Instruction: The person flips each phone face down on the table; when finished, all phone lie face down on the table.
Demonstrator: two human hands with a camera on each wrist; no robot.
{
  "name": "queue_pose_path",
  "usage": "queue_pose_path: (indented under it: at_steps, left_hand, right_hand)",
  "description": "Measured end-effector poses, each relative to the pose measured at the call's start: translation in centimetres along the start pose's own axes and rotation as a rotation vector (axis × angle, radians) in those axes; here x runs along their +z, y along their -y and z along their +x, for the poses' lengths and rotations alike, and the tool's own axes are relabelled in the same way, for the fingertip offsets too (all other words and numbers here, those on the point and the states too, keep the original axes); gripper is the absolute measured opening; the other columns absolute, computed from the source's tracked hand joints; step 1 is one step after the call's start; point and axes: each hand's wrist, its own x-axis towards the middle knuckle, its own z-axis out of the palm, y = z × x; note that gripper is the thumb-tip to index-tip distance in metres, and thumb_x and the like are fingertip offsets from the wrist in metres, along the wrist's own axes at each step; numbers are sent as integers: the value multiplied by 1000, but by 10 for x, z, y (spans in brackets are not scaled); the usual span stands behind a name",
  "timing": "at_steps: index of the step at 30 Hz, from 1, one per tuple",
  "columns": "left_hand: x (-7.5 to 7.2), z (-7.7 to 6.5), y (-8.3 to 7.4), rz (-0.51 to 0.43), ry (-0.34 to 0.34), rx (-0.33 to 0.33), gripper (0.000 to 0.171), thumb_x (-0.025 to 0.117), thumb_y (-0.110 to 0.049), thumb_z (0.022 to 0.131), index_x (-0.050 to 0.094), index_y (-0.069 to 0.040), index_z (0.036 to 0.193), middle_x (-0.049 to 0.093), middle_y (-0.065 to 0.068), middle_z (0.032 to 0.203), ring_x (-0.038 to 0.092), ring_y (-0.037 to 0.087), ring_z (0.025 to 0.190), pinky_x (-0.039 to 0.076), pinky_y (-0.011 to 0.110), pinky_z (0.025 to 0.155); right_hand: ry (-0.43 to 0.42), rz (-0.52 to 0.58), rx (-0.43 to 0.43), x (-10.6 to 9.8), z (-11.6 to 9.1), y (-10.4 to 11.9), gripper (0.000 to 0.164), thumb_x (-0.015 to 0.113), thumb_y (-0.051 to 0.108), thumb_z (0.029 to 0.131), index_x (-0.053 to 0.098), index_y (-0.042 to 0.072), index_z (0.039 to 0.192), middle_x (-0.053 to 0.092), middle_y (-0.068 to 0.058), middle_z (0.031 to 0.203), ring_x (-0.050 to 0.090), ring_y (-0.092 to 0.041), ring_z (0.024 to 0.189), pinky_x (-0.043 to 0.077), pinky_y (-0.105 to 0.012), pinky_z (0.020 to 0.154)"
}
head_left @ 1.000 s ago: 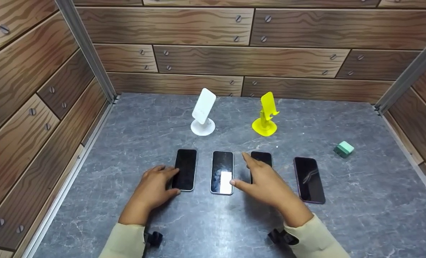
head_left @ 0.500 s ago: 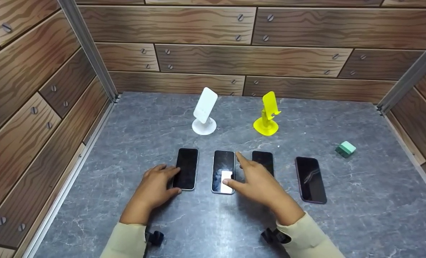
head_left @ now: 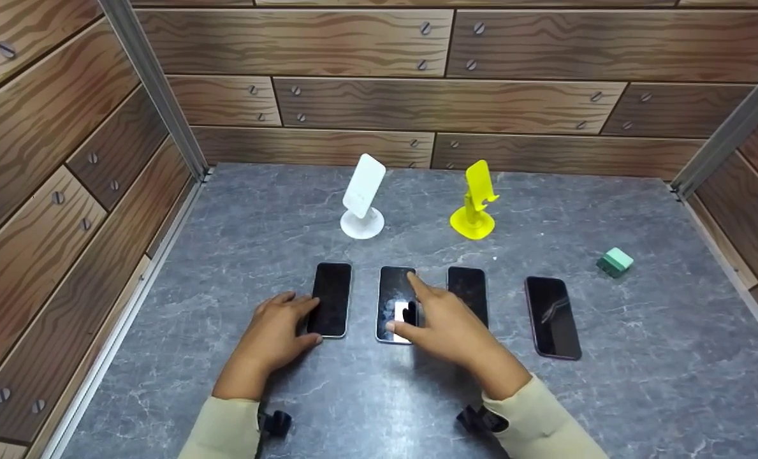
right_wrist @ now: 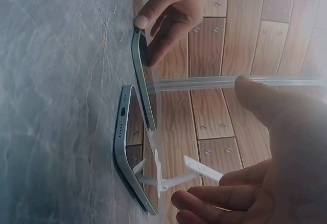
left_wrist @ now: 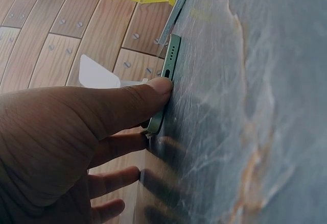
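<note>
A black-screened smartphone lies flat at the left of a row of phones. My left hand touches it, thumb at its bottom edge and index fingertip at its left side; in the left wrist view the thumb lies against the green frame of this phone. A second smartphone, its screen reflecting a bright patch, lies to its right. Over that phone's right side hovers my right hand, thumb and index spread; in the right wrist view air shows between this hand and the phone.
Two more smartphones lie to the right, one partly behind my right hand, the other farther out. Behind the row stand a white phone stand and a yellow phone stand. A green block sits at the right.
My right hand has moved left, from between the second and third phones to over the second one's right side. My left hand has stayed at the left phone.
</note>
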Motion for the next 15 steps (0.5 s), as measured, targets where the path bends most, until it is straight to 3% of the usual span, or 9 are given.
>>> queue_pose_path:
  at_steps: [15]
  left_hand:
    - [0,1,0,1,2,-2,65,89,-30,93,67,-11,151,66,15,153,47,44,155,29,64,130]
  right_hand:
    - [34,5,-15,7,4,10,103,76,63,96,32,9,172,53,-23,163,53,-43,150,44,-60,124]
